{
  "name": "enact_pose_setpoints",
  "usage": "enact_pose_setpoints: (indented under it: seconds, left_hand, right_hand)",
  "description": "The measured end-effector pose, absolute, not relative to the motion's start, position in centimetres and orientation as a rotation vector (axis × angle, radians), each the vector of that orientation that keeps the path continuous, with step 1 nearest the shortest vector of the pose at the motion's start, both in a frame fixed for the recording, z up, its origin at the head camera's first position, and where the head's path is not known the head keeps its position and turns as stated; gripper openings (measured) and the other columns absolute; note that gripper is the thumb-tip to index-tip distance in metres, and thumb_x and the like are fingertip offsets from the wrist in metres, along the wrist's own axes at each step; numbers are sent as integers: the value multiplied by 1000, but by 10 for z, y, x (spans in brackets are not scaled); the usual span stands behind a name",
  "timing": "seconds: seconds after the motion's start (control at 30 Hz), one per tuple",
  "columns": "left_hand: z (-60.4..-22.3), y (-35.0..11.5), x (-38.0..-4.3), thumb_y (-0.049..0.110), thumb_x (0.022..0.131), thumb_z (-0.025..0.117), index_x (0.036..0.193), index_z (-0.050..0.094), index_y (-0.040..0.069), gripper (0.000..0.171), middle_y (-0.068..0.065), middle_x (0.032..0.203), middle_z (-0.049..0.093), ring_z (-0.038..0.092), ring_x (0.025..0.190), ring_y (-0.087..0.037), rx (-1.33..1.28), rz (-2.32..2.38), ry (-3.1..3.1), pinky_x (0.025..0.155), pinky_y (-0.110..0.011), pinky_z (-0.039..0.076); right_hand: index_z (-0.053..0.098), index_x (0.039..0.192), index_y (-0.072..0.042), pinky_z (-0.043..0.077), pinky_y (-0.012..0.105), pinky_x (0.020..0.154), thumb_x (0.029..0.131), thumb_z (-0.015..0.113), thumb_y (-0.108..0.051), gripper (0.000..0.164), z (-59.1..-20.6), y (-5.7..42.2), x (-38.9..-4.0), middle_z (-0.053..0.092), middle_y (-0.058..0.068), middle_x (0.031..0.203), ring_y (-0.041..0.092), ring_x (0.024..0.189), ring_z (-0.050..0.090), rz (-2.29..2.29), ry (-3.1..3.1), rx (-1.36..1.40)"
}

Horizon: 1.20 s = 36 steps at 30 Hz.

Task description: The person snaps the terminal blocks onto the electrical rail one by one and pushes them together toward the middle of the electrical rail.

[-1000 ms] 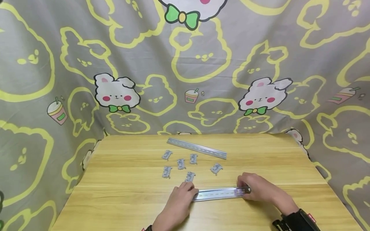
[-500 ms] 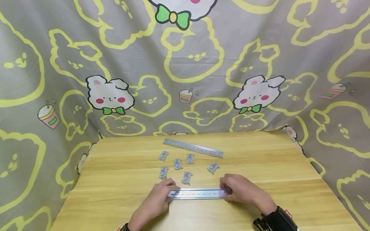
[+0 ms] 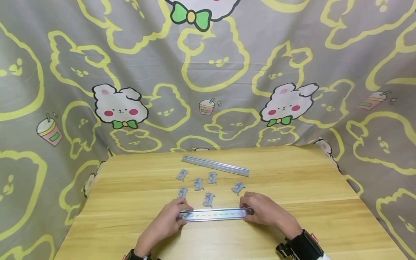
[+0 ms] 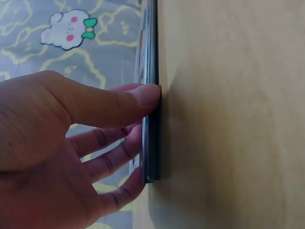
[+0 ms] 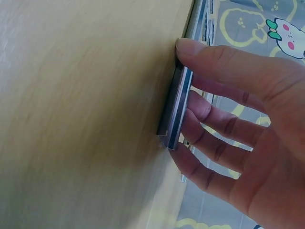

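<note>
Left hand [image 3: 167, 218] and right hand [image 3: 264, 209] both curled in a pinch, thumb along the near edge, fingers behind, barely parted: only the thickness of one metal rail [image 3: 212, 215] between. Rail lies directly between the hands, one end in each; long axis runs left to right, roughly parallel to the table's [image 3: 201, 242] front. Neither hand nearer; they share it evenly. Slotted face up in the head view; close over the wood, though whether it touches is unclear.

Just beyond it, six small grey clips [image 3: 209, 199] lie scattered; one sits partly behind the left fingers. Farther back, a second rail [image 3: 215, 165] slants, right end closer to the person.

Writing: none legible on rails or clips. Red tag [image 3: 314, 237] on the right wrist strap [image 3: 304, 245], too small to read. Curtain [image 3: 169, 65]: printed rabbits and drink cups, no words made out.
</note>
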<state>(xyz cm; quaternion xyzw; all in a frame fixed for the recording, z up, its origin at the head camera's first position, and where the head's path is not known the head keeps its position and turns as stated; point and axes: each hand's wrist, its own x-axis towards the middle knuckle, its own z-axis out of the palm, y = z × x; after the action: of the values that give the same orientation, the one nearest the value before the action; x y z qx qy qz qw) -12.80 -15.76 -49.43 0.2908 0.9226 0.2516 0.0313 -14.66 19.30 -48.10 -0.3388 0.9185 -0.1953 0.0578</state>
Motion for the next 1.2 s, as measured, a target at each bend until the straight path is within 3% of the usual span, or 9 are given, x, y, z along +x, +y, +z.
enact_pose_setpoints:
  seconds: [0.2,0.43,0.6,0.83,1.07,1.2]
  left_hand:
    - [-489,-163,-129,5,72,81,105,74,11,34,-2,113,64,60,106,-26,810,729,2853,91,-46,54]
    - [-486,-166,-130,2,73,79,104,73,8,32,-4,112,65,60,107,-27,827,745,2818,92,-45,54]
    - [-485,-168,-131,2,74,79,104,73,8,31,-3,110,65,60,105,-26,827,744,2821,91,-44,54]
    - [-485,-168,-132,1,69,80,95,73,10,29,-2,106,66,61,96,-23,810,744,2846,84,-43,56]
    - [-487,-169,-133,0,69,81,92,72,12,28,-1,103,66,60,92,-21,813,753,2848,82,-42,56]
    - [-489,-168,-133,0,68,81,92,71,12,28,0,102,65,60,93,-21,812,767,2837,83,-42,56]
  right_hand:
    - [70,96,-13,55,31,69,76,80,-24,25,-484,194,-146,61,-5,92,9,78,56,-610,2785,-1022]
    - [70,101,-12,56,34,73,79,79,-27,28,-478,189,-146,65,-3,96,13,83,59,-706,2754,-944]
    - [70,111,-5,57,39,84,84,75,-25,34,-470,159,-154,68,5,106,19,96,62,-757,2780,-976]
    - [65,122,0,54,40,92,86,72,-28,46,-479,105,-166,60,10,117,24,107,57,-702,2892,-980]
    - [66,118,1,55,38,81,85,72,-34,49,-484,77,-171,57,9,110,23,99,54,-682,2912,-894]
    - [67,116,2,55,36,82,82,74,-36,51,-487,71,-173,58,11,113,23,99,53,-655,2920,-870]
